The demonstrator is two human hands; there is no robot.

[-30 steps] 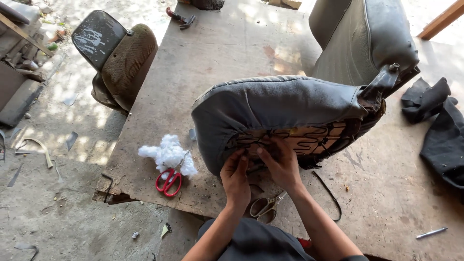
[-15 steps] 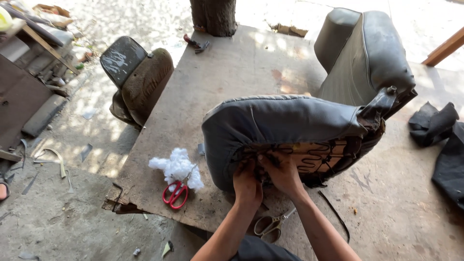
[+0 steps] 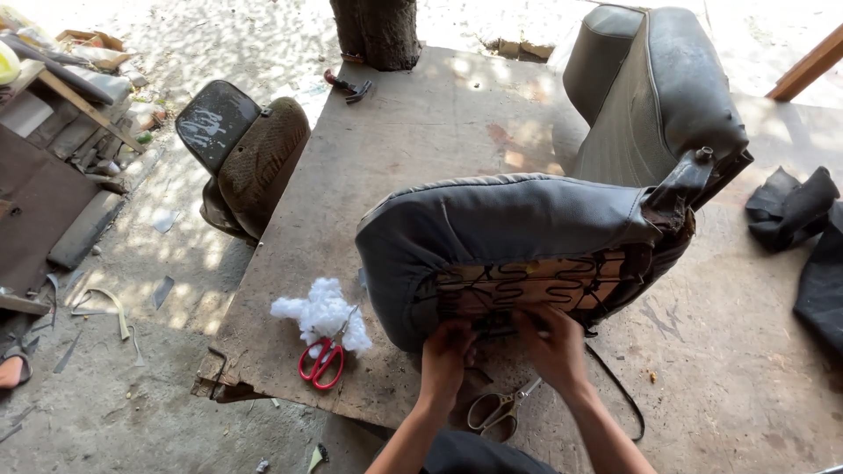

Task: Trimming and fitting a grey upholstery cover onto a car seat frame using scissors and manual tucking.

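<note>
While the grey car seat (image 3: 527, 228) lies tipped on the wooden platform (image 3: 421, 167) with its underside turned toward the person, both hands press against its lower edge, right where the grey cover meets the exposed springs and yellowish padding. The left hand (image 3: 446, 355) has its fingers curled over the cover's hem, gripping it; the right hand (image 3: 551, 344) sits just beside it, fingers bent and pushed into the same edge, though I cannot tell whether it pinches anything. The seat's cushion rises directly above and beyond the hands, and its backrest stands upright at the far right. On the boards just below the hands, between the wrists, lies a pair of metal scissors (image 3: 500, 411). Farther left, red-handled scissors (image 3: 321, 364) rest against a tuft of white stuffing (image 3: 323, 309). Another worn seat (image 3: 250, 158) sits off the platform's left edge, and dark cloth (image 3: 790, 209) lies to the right.
</note>
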